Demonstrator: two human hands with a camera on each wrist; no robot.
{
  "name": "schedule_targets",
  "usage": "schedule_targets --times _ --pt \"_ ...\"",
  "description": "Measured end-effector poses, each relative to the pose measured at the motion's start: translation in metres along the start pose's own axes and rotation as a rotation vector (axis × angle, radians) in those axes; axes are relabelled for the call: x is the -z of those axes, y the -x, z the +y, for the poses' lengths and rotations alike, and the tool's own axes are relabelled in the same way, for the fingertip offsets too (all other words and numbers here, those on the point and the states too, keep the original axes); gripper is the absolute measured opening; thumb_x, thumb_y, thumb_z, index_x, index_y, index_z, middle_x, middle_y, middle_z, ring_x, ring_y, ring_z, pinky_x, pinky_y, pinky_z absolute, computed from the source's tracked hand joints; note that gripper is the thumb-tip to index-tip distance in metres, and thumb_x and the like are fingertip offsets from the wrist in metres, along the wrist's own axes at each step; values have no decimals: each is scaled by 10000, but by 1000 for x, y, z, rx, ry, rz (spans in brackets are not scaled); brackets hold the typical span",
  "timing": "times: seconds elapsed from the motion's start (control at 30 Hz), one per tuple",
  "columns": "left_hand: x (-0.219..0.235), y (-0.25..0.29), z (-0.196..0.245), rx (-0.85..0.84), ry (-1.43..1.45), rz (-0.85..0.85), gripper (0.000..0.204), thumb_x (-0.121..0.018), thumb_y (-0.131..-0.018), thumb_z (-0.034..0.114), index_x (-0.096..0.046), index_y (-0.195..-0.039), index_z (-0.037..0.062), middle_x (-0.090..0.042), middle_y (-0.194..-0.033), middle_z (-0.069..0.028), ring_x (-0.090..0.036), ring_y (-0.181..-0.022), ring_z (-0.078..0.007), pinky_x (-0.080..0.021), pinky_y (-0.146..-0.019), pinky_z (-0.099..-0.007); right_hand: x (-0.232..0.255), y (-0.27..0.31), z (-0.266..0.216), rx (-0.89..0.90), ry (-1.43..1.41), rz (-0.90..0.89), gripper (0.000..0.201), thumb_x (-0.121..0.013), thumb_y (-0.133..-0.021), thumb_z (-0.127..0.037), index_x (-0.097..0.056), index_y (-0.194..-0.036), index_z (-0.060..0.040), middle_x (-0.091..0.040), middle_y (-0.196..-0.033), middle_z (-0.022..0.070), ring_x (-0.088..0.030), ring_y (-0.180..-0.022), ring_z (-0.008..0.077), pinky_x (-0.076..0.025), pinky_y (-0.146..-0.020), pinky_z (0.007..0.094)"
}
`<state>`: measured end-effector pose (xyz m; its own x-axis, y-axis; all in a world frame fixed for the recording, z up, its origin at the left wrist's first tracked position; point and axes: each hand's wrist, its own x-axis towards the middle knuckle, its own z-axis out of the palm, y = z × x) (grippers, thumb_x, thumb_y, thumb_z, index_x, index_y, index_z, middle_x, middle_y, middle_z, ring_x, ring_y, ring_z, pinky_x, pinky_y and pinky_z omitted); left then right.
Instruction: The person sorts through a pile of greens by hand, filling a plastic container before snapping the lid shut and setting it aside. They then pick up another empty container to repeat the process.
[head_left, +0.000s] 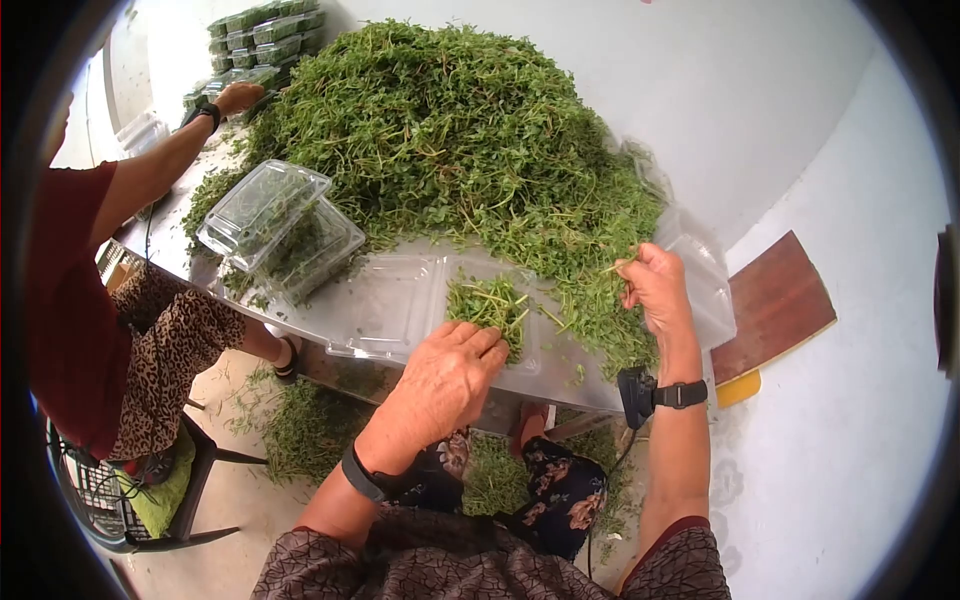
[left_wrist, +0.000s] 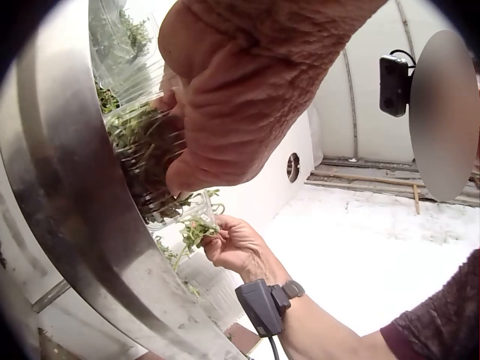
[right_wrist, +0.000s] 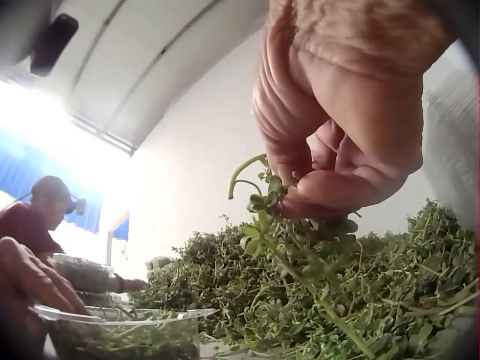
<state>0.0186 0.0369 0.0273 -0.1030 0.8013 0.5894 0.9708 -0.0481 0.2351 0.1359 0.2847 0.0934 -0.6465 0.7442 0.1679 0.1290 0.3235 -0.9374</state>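
Observation:
An open clear plastic box [head_left: 528,362] lies at the table's front edge, its base holding green sprigs [head_left: 478,300]. My left hand [head_left: 445,378] rests on those sprigs at the near side of the box, fingers bent slightly over them; in the left wrist view the hand [left_wrist: 232,105] is against the box's greens. Right of the box, my right hand [head_left: 656,288] pinches a few leafy stems between thumb and fingers. The right wrist view shows this hand [right_wrist: 337,150] just above the pile, with a sprig [right_wrist: 259,225] hanging from its fingertips.
A big heap of greens [head_left: 430,130] covers the table's back. Filled boxes [head_left: 285,225] stand left, more are stacked [head_left: 262,38] behind. Another person [head_left: 85,320] sits at left, one arm reaching over the table. Empty clear trays [head_left: 700,290] and a red-brown board [head_left: 772,300] are at right.

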Motion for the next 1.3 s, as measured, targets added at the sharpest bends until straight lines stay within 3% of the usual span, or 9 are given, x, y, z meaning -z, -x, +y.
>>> schedule_targets --times 0.23,0.53,0.73,0.93,1.03,1.1,1.13,1.2,1.3 --pt "-1 1 3 4 10 -5 231 -652 -753 54 -633 -972 -17 -642 -1044 -128 -599 -890 -277 -466 -807 -362 7 12 2 -29 -323 -29 18 -587 -821 -12 -586 -809 2 -630 -724 69 -546 -482 89 -437 -379 209" --pt "-2 2 0 -6 68 55 266 -658 -729 33 -625 -988 -21 -638 -1053 -130 -598 -895 -282 -463 -819 -373 -4 29 -34 80 -352 -76 188 -603 -846 -42 -560 -1013 34 -673 -803 125 -575 -557 87 -451 -394 199" --pt "12 2 2 27 155 75 364 -688 -709 33 -609 -1061 -11 -593 -1160 -160 -576 -1007 -330 -458 -892 -409 -4 34 -39 96 -317 -102 329 -603 -854 -68 -493 -1141 48 -677 -813 149 -586 -526 97 -425 -378 186" --pt "16 0 0 42 291 149 395 -696 -752 93 -595 -1122 0 -554 -1234 -175 -539 -1094 -392 -438 -953 -444 -6 38 -42 76 -372 -109 296 -613 -856 -79 -503 -1104 39 -678 -798 149 -593 -524 98 -423 -376 193" --pt "18 -5 3 166 586 104 418 -649 -854 195 -559 -1216 5 -501 -1325 -177 -511 -1184 -370 -420 -988 -436 -11 36 -38 93 -375 -116 228 -614 -856 -73 -537 -1047 23 -681 -801 142 -593 -520 97 -422 -375 193" --pt "17 -12 7 353 1023 61 502 -548 -946 302 -451 -1350 21 -444 -1387 -180 -473 -1254 -306 -400 -1015 -416 -21 39 -38 100 -336 -102 193 -619 -852 -63 -555 -1010 27 -676 -788 124 -572 -512 89 -427 -381 198" --pt "14 -17 10 353 1019 58 502 -548 -946 302 -451 -1350 21 -444 -1387 -180 -473 -1254 -306 -400 -1015 -416 -28 42 -37 105 -298 -90 159 -623 -848 -52 -573 -973 32 -671 -775 107 -552 -504 82 -431 -387 204" --pt "5 -29 14 462 1364 161 575 -501 -973 339 -336 -1426 25 -441 -1384 -185 -455 -1264 -252 -398 -1018 -385 -43 49 -38 113 -257 -110 88 -611 -855 -50 -601 -918 11 -658 -745 75 -548 -504 72 -432 -399 188" --pt "2 -43 19 537 1415 241 602 -498 -975 354 -304 -1432 14 -478 -1336 -161 -485 -1218 -228 -418 -985 -369 -71 54 -30 249 47 7 72 -625 -829 -59 -607 -831 11 -623 -653 74 -553 -503 111 -434 -441 259"
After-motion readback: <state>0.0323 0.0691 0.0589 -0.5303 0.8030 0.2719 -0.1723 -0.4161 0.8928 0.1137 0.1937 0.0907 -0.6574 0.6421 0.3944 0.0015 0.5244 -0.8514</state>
